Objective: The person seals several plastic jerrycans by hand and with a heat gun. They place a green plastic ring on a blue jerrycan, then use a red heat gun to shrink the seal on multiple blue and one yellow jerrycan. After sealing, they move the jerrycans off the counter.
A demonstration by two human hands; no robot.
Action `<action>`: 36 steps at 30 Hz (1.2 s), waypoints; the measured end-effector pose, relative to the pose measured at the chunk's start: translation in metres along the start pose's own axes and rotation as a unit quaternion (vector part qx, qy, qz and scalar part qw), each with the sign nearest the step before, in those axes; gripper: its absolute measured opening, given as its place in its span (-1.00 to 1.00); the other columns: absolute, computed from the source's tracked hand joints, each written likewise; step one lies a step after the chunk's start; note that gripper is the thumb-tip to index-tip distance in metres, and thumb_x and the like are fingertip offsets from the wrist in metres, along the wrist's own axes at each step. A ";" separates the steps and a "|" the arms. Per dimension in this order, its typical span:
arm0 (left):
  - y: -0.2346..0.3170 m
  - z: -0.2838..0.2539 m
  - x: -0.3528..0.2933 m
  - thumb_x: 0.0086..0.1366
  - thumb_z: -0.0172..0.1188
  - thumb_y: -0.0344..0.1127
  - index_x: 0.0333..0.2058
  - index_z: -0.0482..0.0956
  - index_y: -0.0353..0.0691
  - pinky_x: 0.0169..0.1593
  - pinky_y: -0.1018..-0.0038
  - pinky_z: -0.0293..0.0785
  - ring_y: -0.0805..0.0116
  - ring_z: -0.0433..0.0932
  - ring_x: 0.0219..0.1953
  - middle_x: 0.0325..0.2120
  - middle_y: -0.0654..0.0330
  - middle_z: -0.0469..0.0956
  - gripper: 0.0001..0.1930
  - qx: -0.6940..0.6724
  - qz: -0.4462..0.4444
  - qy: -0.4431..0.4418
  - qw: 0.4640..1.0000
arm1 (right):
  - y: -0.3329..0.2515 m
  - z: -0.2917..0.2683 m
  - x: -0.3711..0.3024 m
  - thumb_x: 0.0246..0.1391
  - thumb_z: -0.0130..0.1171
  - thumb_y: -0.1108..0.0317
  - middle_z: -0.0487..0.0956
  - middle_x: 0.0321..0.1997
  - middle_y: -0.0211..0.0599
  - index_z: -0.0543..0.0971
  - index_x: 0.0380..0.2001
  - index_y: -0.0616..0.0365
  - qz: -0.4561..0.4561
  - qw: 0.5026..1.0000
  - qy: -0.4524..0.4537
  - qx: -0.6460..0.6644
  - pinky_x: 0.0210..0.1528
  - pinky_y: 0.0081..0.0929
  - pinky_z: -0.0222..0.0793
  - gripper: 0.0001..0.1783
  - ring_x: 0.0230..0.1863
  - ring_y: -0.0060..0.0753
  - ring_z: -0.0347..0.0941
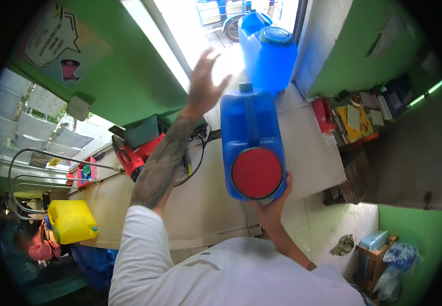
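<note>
A blue plastic water container [247, 120] is in front of me, its round red cap [257, 173] toward me and a small spout cap [245, 86] at the far end. My right hand [273, 208] grips its near lower right edge; the fingers beneath are partly hidden. Raised beside the container's far left side, my left hand [205, 85] has its fingers spread and holds nothing. Just beyond, a second blue water container [271, 64] with a round blue cap stands by the bright doorway.
A pale counter [205, 204] runs beneath the container. Left of it are a red-and-black machine [134, 153], metal rails [27, 150] and a yellow container [72, 222] near a seated person. A cluttered shelf [356, 117] stands right; a crumpled cloth [342, 245] lies on the floor.
</note>
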State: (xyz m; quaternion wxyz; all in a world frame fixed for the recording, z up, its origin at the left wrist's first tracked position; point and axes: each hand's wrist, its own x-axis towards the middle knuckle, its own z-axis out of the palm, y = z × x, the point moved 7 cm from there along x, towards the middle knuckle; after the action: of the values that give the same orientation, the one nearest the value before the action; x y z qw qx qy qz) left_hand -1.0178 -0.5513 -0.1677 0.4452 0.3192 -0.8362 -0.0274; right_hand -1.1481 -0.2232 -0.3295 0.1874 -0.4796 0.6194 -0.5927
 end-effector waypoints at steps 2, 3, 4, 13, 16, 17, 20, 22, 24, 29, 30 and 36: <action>-0.007 -0.063 0.021 0.21 0.38 -0.11 0.26 0.41 -0.26 0.43 -0.05 0.12 -0.15 0.12 0.46 0.37 -0.18 0.22 -0.31 0.080 0.014 0.111 0.991 | 0.000 0.013 0.012 -0.40 0.75 0.13 -0.09 0.55 0.16 -0.14 0.49 0.14 -0.045 0.999 0.017 -0.011 0.49 0.13 0.02 0.53 0.53 0.26 -0.04; -0.008 -0.091 0.035 0.25 0.33 -0.10 0.28 0.40 -0.25 0.43 -0.09 0.08 -0.18 0.09 0.47 0.38 -0.19 0.19 -0.33 0.132 0.055 0.130 0.981 | 0.000 0.018 0.019 -0.41 0.75 0.13 -0.09 0.55 0.17 -0.13 0.49 0.13 -0.055 0.998 0.017 -0.019 0.49 0.14 0.03 0.53 0.53 0.28 -0.04; -0.010 -0.116 0.046 0.29 0.29 -0.09 0.29 0.38 -0.24 0.44 -0.13 0.05 -0.22 0.06 0.47 0.39 -0.20 0.16 -0.34 0.183 0.096 0.148 0.967 | 0.000 0.023 0.029 -0.42 0.75 0.12 -0.08 0.54 0.18 -0.13 0.49 0.12 -0.059 0.998 0.016 -0.027 0.48 0.14 0.04 0.54 0.53 0.30 -0.04; -0.063 -0.150 0.082 0.41 0.01 0.07 0.40 0.31 0.02 0.43 -0.20 -0.12 -0.32 0.01 0.46 0.45 -0.22 0.04 -0.36 0.440 0.148 0.162 0.871 | 0.070 0.093 0.234 -0.37 0.72 0.10 -0.07 0.58 0.03 -0.19 0.53 0.12 -0.094 0.982 -0.093 0.133 0.55 -0.03 -0.03 0.56 0.56 0.00 -0.02; -0.069 -0.147 0.078 0.40 -0.01 0.08 0.39 0.34 0.03 0.42 -0.23 -0.13 -0.33 0.01 0.46 0.45 -0.22 0.06 -0.37 0.450 0.169 0.192 0.856 | 0.100 0.127 0.295 -0.28 0.71 0.17 0.12 0.51 0.00 -0.21 0.52 0.15 -0.028 0.972 -0.137 0.192 0.51 -0.08 0.06 0.51 0.50 -0.08 0.10; -0.071 -0.147 0.078 0.40 -0.01 0.07 0.39 0.35 0.03 0.41 -0.23 -0.12 -0.33 0.01 0.46 0.45 -0.22 0.06 -0.37 0.447 0.176 0.196 0.855 | 0.109 0.140 0.311 -0.29 0.71 0.16 0.18 0.47 0.00 -0.21 0.52 0.17 0.016 0.954 -0.151 0.258 0.49 -0.09 0.12 0.52 0.46 -0.08 0.16; -0.073 -0.148 0.079 0.38 0.04 0.02 0.32 0.45 -0.07 0.43 -0.18 -0.14 -0.28 0.01 0.47 0.44 -0.23 0.08 -0.41 0.436 0.198 0.200 0.855 | 0.126 0.178 0.354 -0.21 0.69 0.16 0.29 0.39 -0.02 -0.21 0.50 0.18 0.070 0.934 -0.187 0.298 0.42 -0.12 0.24 0.46 0.39 -0.14 0.28; -0.070 -0.148 0.080 0.36 0.07 -0.01 0.29 0.48 -0.12 0.44 -0.15 -0.16 -0.24 0.00 0.48 0.44 -0.24 0.09 -0.42 0.430 0.213 0.202 0.854 | 0.130 0.201 0.379 -0.16 0.67 0.14 0.32 0.36 -0.03 -0.17 0.49 0.17 0.058 0.933 -0.201 0.294 0.38 -0.15 0.30 0.40 0.35 -0.18 0.32; -0.066 -0.147 0.083 0.33 0.13 -0.07 0.26 0.50 -0.17 0.47 -0.10 -0.20 -0.20 -0.02 0.49 0.42 -0.25 0.11 -0.44 0.405 0.223 0.191 0.866 | 0.129 0.225 0.402 -0.13 0.65 0.11 0.35 0.33 -0.04 -0.11 0.47 0.17 0.020 0.928 -0.202 0.311 0.34 -0.17 0.35 0.34 0.31 -0.20 0.36; -0.063 -0.143 0.083 0.37 0.07 -0.36 0.21 0.41 -0.39 0.45 0.09 0.04 -0.04 0.16 0.39 0.23 -0.12 0.38 -0.54 0.432 0.214 0.124 0.867 | 0.142 0.289 0.459 -0.11 0.61 -0.06 0.50 0.17 -0.03 0.05 0.42 0.20 -0.007 0.944 -0.236 0.229 0.24 -0.17 0.45 0.23 0.22 -0.18 0.46; -0.064 -0.142 0.081 0.36 0.07 -0.40 0.20 0.41 -0.39 0.28 0.17 0.20 0.02 0.29 0.25 0.15 -0.09 0.43 -0.55 0.448 0.227 0.125 0.856 | 0.146 0.301 0.467 -0.10 0.60 -0.10 0.52 0.15 -0.01 0.08 0.41 0.20 -0.008 0.947 -0.246 0.206 0.22 -0.16 0.47 0.22 0.21 -0.17 0.48; -0.091 -0.168 0.062 0.31 0.09 -0.50 0.09 0.51 -0.34 -0.20 0.39 0.67 0.28 0.65 -0.24 -0.13 0.03 0.61 -0.63 0.208 0.149 0.246 0.935 | 0.149 0.386 0.506 -0.34 0.54 -0.46 0.59 0.07 0.05 0.22 0.37 0.27 -0.022 0.948 -0.284 0.140 0.16 -0.11 0.54 0.38 0.14 -0.07 0.57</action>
State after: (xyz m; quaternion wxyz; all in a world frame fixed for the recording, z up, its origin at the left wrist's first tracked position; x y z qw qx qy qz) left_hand -0.8687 -0.6177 -0.0519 0.5594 0.2729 -0.7256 0.2936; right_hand -1.1318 -0.8743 -0.3832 0.4076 -0.6103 0.4410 -0.5167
